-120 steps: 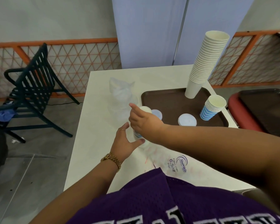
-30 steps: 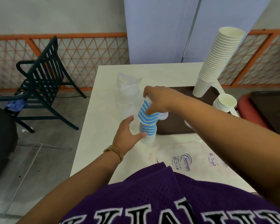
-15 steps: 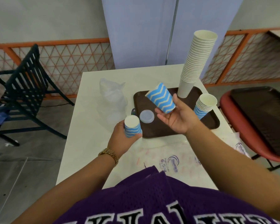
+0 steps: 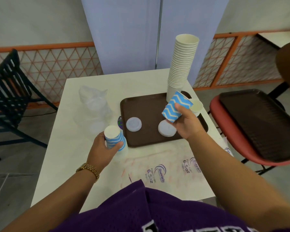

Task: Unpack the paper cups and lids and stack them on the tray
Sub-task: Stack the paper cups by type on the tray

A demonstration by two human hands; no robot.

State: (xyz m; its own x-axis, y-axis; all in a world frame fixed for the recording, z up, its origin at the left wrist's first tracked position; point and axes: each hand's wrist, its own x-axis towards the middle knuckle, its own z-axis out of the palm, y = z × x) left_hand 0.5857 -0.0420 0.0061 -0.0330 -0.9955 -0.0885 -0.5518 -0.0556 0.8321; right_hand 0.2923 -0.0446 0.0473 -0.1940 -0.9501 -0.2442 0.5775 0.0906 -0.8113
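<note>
My right hand (image 4: 186, 124) grips a tilted stack of blue-and-white zigzag paper cups (image 4: 175, 107) above the brown tray (image 4: 151, 104). My left hand (image 4: 102, 148) holds a shorter upside-down stack of the same cups (image 4: 115, 137), still in their clear wrapper, at the tray's near-left corner. On the tray lie two white lids (image 4: 133, 124) (image 4: 167, 128), and a tall column of plain white cups (image 4: 182, 67) rises at its back right. A short stack of blue cups (image 4: 197, 106) on the tray's right side is partly hidden behind my right hand.
A crumpled clear plastic bag (image 4: 94, 102) lies on the white table (image 4: 74, 158), left of the tray. Printed cup wrapping (image 4: 166, 169) is spread at the near edge. A red chair with a dark tray (image 4: 261, 123) stands to the right, a black chair (image 4: 8, 96) to the left.
One second ago both hands held one stack upright at the tray's edge. It has come apart: my right hand lifted the upper cups over the tray, while my left keeps the lower ones.
</note>
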